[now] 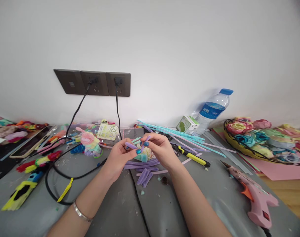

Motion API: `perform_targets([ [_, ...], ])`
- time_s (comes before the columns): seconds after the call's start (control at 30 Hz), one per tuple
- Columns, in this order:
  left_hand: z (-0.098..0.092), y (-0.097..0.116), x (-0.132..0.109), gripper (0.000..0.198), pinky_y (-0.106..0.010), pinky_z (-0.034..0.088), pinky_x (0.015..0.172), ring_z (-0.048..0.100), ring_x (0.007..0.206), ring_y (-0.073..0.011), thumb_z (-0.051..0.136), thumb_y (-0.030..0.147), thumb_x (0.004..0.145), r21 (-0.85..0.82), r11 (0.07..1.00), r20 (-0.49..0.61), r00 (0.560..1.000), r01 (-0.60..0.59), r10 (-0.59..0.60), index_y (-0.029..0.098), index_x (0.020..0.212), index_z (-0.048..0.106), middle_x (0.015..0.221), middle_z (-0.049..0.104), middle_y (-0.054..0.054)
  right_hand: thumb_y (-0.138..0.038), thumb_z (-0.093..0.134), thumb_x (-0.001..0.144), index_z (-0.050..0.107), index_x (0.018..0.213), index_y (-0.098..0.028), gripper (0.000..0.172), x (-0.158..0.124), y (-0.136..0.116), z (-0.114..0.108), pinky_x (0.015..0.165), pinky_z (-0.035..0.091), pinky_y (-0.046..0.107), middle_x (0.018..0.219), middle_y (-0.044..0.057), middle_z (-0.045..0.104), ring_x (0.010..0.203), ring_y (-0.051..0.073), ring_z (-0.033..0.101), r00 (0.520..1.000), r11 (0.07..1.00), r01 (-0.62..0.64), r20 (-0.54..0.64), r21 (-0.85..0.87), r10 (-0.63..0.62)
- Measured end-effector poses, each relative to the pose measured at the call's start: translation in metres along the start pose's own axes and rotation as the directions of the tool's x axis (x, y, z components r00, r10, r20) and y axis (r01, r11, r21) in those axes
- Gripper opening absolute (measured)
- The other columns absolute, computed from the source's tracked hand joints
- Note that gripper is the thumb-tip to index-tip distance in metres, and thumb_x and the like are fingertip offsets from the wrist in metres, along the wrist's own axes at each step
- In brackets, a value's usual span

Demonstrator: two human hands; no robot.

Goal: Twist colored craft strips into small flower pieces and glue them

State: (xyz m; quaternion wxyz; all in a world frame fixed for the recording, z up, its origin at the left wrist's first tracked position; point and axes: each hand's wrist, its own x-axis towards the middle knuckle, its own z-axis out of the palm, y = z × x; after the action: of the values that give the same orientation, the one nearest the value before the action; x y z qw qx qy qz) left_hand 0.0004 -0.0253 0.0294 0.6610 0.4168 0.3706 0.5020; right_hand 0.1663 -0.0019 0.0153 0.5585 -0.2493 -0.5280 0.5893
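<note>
Between my two hands is a purple pipe cleaner (131, 145), held above the middle of the grey table. My left hand (121, 154) pinches one part of it between thumb and forefinger. With its fingers closed, my right hand (157, 148) grips the bent part close by. Just below and behind my hands lies a small pastel piece (143, 157), partly covered by the fingers. Under them rests a bundle of purple pipe cleaners (140, 164), and nearer to me sits a folded purple piece (145, 177).
Long turquoise pipe cleaners (179, 133) and a yellow utility knife (195, 158) lie to the right. Farther right are a pink glue gun (257, 194), a water bottle (211, 112) and a flower basket (258, 154). Black cables (74, 177) loop across the left, near a pastel figure (90, 143).
</note>
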Motion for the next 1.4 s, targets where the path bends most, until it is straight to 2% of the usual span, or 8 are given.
perform_targets([
  [0.13, -0.003, 0.0, -0.002, 0.029, -0.021, 0.036, 0.061, 0.044, 0.064, -0.009, 0.086, 0.027, 0.061, 0.1, 0.992, 0.135, 0.987, 0.073, -0.086, 0.014, 0.064, 0.06, 0.068, 0.055, 0.002, -0.034, 0.078, 0.078, 0.078, 0.086, -0.025, 0.011, -0.002, -0.005, 0.0, 0.077, 0.053, 0.033, 0.089, 0.004, 0.071, 0.081, 0.017, 0.065, 0.996, 0.999, -0.006, 0.091, -0.052, 0.01],
  [0.3, -0.003, 0.001, -0.006, 0.021, -0.022, 0.033, 0.057, 0.042, 0.06, -0.0085, 0.084, 0.028, 0.064, 0.129, 0.984, 0.169, 0.975, 0.124, -0.145, 0.017, 0.077, 0.07, 0.069, 0.054, 0.003, -0.033, 0.076, 0.081, 0.08, 0.087, -0.028, 0.009, -0.003, -0.009, 0.0, 0.076, 0.051, 0.032, 0.091, 0.003, 0.069, 0.084, 0.017, 0.064, 0.989, 0.996, -0.009, 0.149, -0.09, 0.022],
  [0.6, -0.002, 0.004, -0.004, 0.029, -0.022, 0.027, 0.052, 0.039, 0.054, -0.0084, 0.082, 0.034, 0.066, 0.189, 0.978, 0.194, 0.973, 0.092, -0.129, 0.017, 0.068, 0.059, 0.06, 0.048, 0.004, -0.028, 0.074, 0.082, 0.08, 0.089, -0.03, 0.009, -0.001, -0.006, -0.002, 0.076, 0.051, 0.031, 0.096, 0.002, 0.069, 0.086, 0.016, 0.063, 0.991, 0.997, 0.004, 0.133, -0.075, 0.006],
  [0.73, -0.006, 0.006, -0.004, 0.024, -0.021, 0.03, 0.054, 0.041, 0.057, -0.0091, 0.078, 0.033, 0.07, 0.26, 0.963, 0.201, 0.972, 0.065, -0.12, 0.017, 0.072, 0.061, 0.064, 0.051, 0.003, -0.028, 0.076, 0.08, 0.079, 0.088, -0.028, 0.008, -0.001, -0.005, -0.002, 0.075, 0.052, 0.032, 0.093, 0.002, 0.072, 0.085, 0.016, 0.064, 0.993, 0.997, -0.021, 0.115, -0.078, 0.03],
  [0.9, -0.008, 0.006, -0.003, 0.019, -0.02, 0.034, 0.056, 0.045, 0.061, -0.01, 0.076, 0.029, 0.072, 0.314, 0.949, 0.182, 0.981, 0.012, -0.073, 0.017, 0.073, 0.062, 0.068, 0.054, 0.002, -0.027, 0.079, 0.077, 0.079, 0.088, -0.025, 0.012, -0.001, 0.001, -0.006, 0.086, 0.053, 0.035, 0.097, 0.004, 0.076, 0.092, 0.019, 0.068, 0.995, 0.994, -0.089, 0.041, -0.064, 0.092],
  [1.2, -0.003, 0.005, 0.001, 0.024, -0.02, 0.039, 0.055, 0.056, 0.068, -0.0134, 0.081, 0.03, 0.066, 0.248, 0.967, 0.064, 0.997, -0.048, 0.033, 0.017, 0.084, 0.07, 0.081, 0.066, -0.005, -0.032, 0.086, 0.064, 0.08, 0.08, -0.025, 0.018, 0.003, 0.002, -0.005, 0.081, 0.055, 0.035, 0.085, 0.003, 0.077, 0.081, 0.018, 0.068, 0.986, 0.994, -0.11, -0.125, -0.007, 0.108],
  [1.3, -0.006, -0.001, 0.002, 0.019, -0.021, 0.04, 0.055, 0.054, 0.063, -0.013, 0.078, 0.028, 0.068, 0.362, 0.925, 0.065, 0.993, -0.117, 0.101, 0.017, 0.082, 0.072, 0.078, 0.067, -0.004, -0.031, 0.085, 0.065, 0.079, 0.08, -0.024, 0.017, 0.004, 0.001, -0.004, 0.083, 0.054, 0.035, 0.086, 0.003, 0.078, 0.082, 0.019, 0.069, 0.986, 0.995, -0.098, -0.133, -0.012, 0.096],
  [1.4, -0.008, -0.004, 0.002, 0.01, -0.022, 0.036, 0.052, 0.046, 0.054, -0.011, 0.074, 0.026, 0.071, 0.52, 0.833, 0.059, 0.981, -0.19, 0.187, 0.018, 0.076, 0.071, 0.067, 0.063, 0.0, -0.028, 0.083, 0.068, 0.079, 0.08, -0.024, 0.014, 0.003, 0.003, -0.006, 0.083, 0.054, 0.035, 0.087, 0.003, 0.078, 0.084, 0.019, 0.069, 0.987, 0.995, -0.092, -0.131, -0.023, 0.089],
])
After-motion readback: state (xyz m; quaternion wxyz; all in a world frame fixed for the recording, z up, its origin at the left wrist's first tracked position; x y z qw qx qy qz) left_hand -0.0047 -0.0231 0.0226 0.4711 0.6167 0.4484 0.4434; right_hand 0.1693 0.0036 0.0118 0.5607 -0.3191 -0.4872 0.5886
